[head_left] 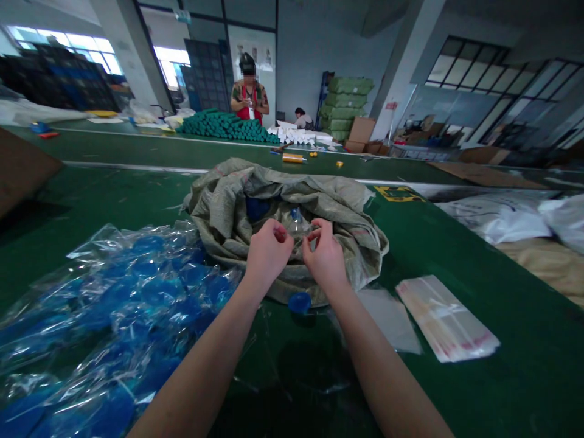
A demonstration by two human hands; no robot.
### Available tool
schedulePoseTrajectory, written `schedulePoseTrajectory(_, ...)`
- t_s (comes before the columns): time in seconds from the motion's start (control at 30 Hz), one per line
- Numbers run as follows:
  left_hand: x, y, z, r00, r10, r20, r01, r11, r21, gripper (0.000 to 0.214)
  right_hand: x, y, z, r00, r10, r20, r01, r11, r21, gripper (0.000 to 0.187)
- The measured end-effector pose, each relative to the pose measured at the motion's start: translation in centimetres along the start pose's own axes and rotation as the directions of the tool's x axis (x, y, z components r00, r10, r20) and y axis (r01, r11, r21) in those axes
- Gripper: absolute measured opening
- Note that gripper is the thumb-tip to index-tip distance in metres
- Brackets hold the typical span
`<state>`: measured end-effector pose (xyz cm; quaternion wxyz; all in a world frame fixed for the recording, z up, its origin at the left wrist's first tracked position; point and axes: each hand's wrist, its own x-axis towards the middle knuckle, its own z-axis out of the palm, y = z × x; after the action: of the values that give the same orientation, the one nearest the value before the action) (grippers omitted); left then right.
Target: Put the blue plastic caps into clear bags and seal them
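Both hands are raised over the near rim of a grey-green woven sack (219, 213), fingers curled into pinches. My left hand (269, 246) and my right hand (325, 252) are a short gap apart, closed on a clear plastic bag (298, 224) that glints between them; its outline is hard to make out. Inside the rolled-down sack some blue pieces (258, 208) show. Just below the hands, a round blue piece (300, 302) lies at the sack's front edge. To the left spreads a heap of blue pieces in clear bags (155, 286).
A stack of flat clear bags (447, 319) lies to the right, beside a loose clear sheet (387, 319). White sacks (497, 216) are farther right, and a cardboard box (22, 170) is at left. Across the green table, a person (250, 97) stands behind green rolls (223, 126).
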<state>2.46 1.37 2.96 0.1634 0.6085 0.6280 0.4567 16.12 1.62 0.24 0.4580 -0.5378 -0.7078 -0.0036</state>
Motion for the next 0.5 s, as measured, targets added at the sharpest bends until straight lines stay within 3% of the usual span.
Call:
schedulePoseTrajectory(0.27, -0.16, -0.06, 0.08, 1.0, 0.0, -0.001, 0.0, 1.0, 0.0, 0.008, -0.08, -0.49, -0.27, 0.999, -0.045, -0.023, 0.043, 0.995, -0.087, 0.038)
schedulePoseTrajectory(0.5, -0.34, -0.09, -0.23, 0.994, 0.095, -0.055, -0.093, 0.995, 0.038, 0.011, 0.07, -0.42, -0.53, 0.995, 0.09, 0.032, -0.089, 0.996, -0.029, 0.035)
